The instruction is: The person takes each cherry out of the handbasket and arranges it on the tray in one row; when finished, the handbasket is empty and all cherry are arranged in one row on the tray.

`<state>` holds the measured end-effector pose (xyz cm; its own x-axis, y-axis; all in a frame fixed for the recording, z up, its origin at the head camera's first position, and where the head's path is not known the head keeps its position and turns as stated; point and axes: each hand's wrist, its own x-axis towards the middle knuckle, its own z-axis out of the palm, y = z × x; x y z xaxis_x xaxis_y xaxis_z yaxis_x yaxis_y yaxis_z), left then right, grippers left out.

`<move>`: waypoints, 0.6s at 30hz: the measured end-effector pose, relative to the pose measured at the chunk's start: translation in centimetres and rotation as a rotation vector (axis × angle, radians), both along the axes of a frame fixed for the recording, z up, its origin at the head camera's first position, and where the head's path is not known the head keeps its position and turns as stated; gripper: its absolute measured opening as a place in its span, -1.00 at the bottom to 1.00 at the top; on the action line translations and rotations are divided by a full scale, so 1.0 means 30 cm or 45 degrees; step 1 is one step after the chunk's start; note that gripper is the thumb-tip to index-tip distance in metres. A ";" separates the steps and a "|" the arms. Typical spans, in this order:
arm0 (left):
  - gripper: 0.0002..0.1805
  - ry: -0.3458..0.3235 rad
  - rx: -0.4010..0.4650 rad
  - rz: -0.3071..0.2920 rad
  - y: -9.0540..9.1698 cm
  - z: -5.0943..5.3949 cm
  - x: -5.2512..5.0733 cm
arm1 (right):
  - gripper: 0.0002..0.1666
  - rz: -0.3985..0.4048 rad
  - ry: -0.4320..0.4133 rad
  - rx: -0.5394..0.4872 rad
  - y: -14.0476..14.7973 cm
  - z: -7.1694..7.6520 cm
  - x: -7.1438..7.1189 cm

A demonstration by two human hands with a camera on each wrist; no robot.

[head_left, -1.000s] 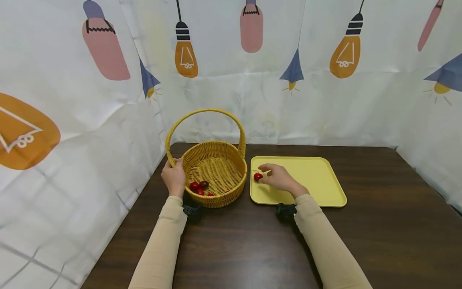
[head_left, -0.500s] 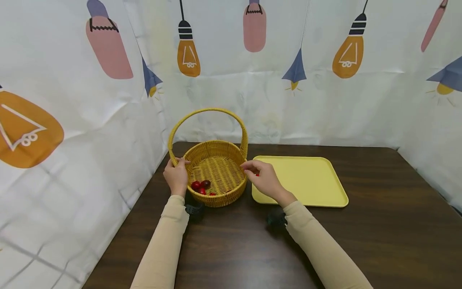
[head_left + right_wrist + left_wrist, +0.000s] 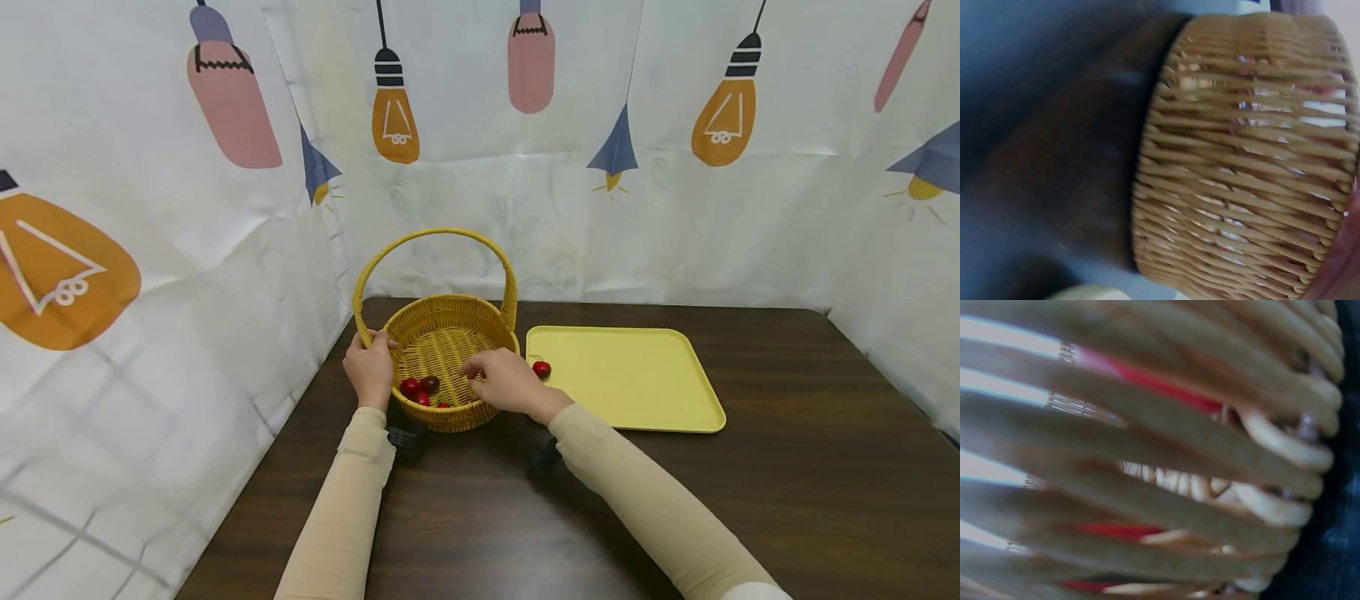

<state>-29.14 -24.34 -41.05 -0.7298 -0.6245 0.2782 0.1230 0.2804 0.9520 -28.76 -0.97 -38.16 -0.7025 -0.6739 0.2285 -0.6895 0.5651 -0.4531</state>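
- Moved since the earlier frame: the right hand (image 3: pixel 504 379), which then stood between basket and tray, now reaches over the basket's right side; the left hand (image 3: pixel 370 367) keeps its place.
- Left hand: grasping the basket (image 3: pixel 453 422) at its left side, by the foot of the arched handle (image 3: pixel 510 302), apparently to steady it.
- Right hand: fingers bent and pointing down into the basket. Whether they pinch a fruit or have let one go cannot be told; the fingertips are partly hidden, and the right wrist view shows mainly the outer weave.
- Basket contents: red and dark cherries (image 3: pixel 409 387) gathered at the near left of the floor, apart from the right hand. In the left wrist view, red patches show through gaps in the weave.
- Tray (image 3: pixel 630 375): yellow, just right of the basket on the dark table (image 3: pixel 465 517). One stemmed cherry (image 3: pixel 542 369) lies by its left edge.
- Step in hand, as judged: delivery of a cherry into the basket.
- Next move, as judged: it calls for loosened fingers low inside the rim, then a return to the tray for the stemmed cherry.
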 end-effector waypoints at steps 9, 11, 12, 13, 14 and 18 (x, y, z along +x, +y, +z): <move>-0.73 0.017 0.004 0.028 -0.014 -0.002 -0.006 | -0.81 0.159 -0.200 0.352 -0.058 0.053 -0.065; -0.74 0.009 -0.007 0.031 -0.013 -0.002 -0.005 | -0.81 0.183 -0.244 0.432 -0.068 0.061 -0.076; -0.74 0.005 -0.015 0.034 -0.012 -0.002 -0.005 | -0.81 0.193 -0.266 0.473 -0.072 0.063 -0.081; -0.74 0.002 -0.025 0.038 -0.010 -0.002 -0.004 | -0.80 0.203 -0.283 0.510 -0.076 0.065 -0.086; -0.74 0.001 -0.030 0.040 -0.008 -0.002 -0.004 | -0.80 0.211 -0.295 0.545 -0.079 0.067 -0.090; -0.73 0.005 -0.039 0.042 0.002 0.002 -0.003 | -0.72 0.230 -0.340 0.627 -0.083 0.068 -0.102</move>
<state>-29.22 -24.28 -41.00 -0.7080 -0.6392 0.3002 0.1169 0.3132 0.9425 -31.83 -3.47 -36.10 -0.5572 -0.7701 -0.3108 -0.6925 0.6374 -0.3379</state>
